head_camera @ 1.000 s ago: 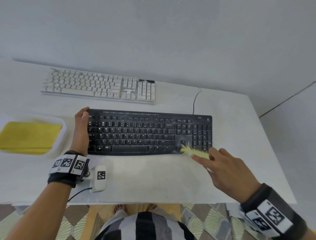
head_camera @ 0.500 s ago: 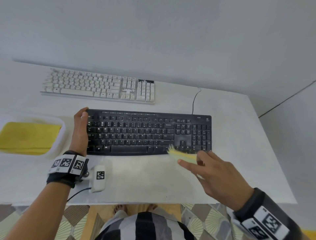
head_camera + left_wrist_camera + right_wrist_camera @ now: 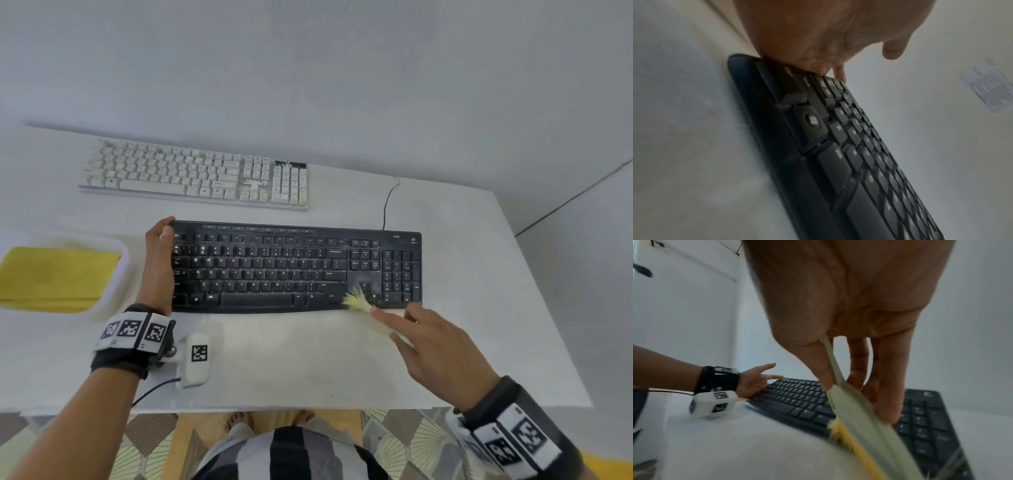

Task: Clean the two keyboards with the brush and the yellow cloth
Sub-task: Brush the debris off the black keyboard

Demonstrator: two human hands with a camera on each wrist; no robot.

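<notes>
The black keyboard [image 3: 294,267] lies in the middle of the white table [image 3: 308,359]. My left hand [image 3: 159,260] holds its left end, with the thumb hooked over the far corner; the left wrist view shows the palm [image 3: 818,40] pressed on that end of the black keyboard [image 3: 849,162]. My right hand [image 3: 435,349] pinches a pale yellow brush [image 3: 358,301], whose bristles touch the keys near the arrow cluster. In the right wrist view the brush [image 3: 859,418] sits between thumb and fingers. The white keyboard [image 3: 195,174] lies further back. The yellow cloth [image 3: 56,274] rests in a white tray.
The white tray [image 3: 125,260] stands at the table's left edge. The black keyboard's cable [image 3: 388,202] runs back toward the wall. A white sensor box [image 3: 195,356] hangs off my left wrist. The table's near edge lies just in front of my body.
My right hand swept the brush left along the keyboard's front edge, then back right onto the keys near the arrow cluster. The left hand stayed on the keyboard's left end.
</notes>
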